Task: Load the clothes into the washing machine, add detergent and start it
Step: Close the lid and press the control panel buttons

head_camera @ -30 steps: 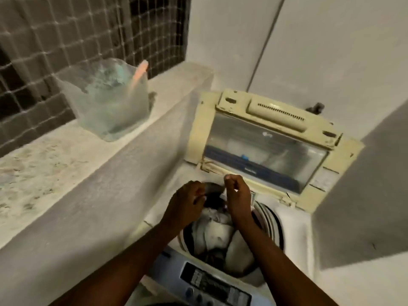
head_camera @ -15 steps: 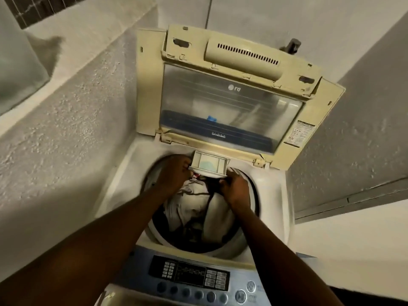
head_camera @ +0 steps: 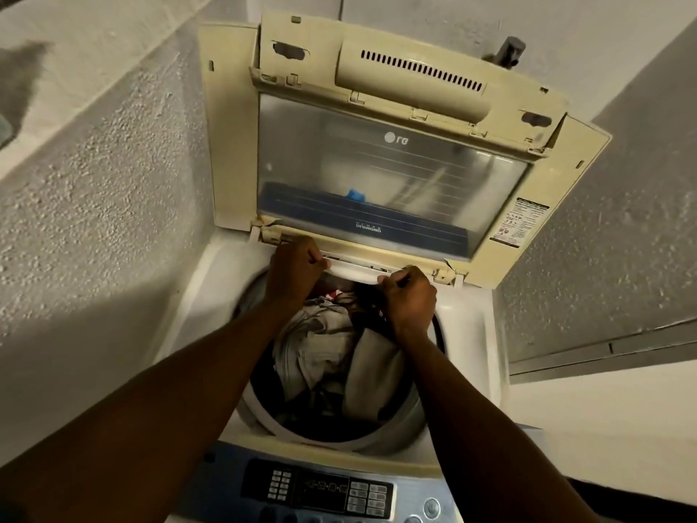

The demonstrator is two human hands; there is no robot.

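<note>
A top-loading washing machine [head_camera: 467, 334] stands below me with its yellowed lid [head_camera: 392, 152] folded up against the wall. Grey, white and dark clothes [head_camera: 324, 345] fill the drum. At the back rim of the opening sits a white detergent drawer [head_camera: 354, 272], nearly flush with the machine. My left hand [head_camera: 296, 268] grips the drawer's left end. My right hand [head_camera: 409, 294] grips its right end, fingers curled. The control panel [head_camera: 328, 492] with buttons and a display lies nearest me.
A rough plastered wall [head_camera: 94, 205] rises close on the left, with a ledge along its top. Another rough wall [head_camera: 611, 228] stands on the right above a metal rail. A dark tap [head_camera: 507, 50] pokes out behind the lid.
The drawer stood pulled out with its tray showing half a second ago; now it is pushed back almost flush, both hands moved with it. My view has dropped from the ledge onto the machine.
</note>
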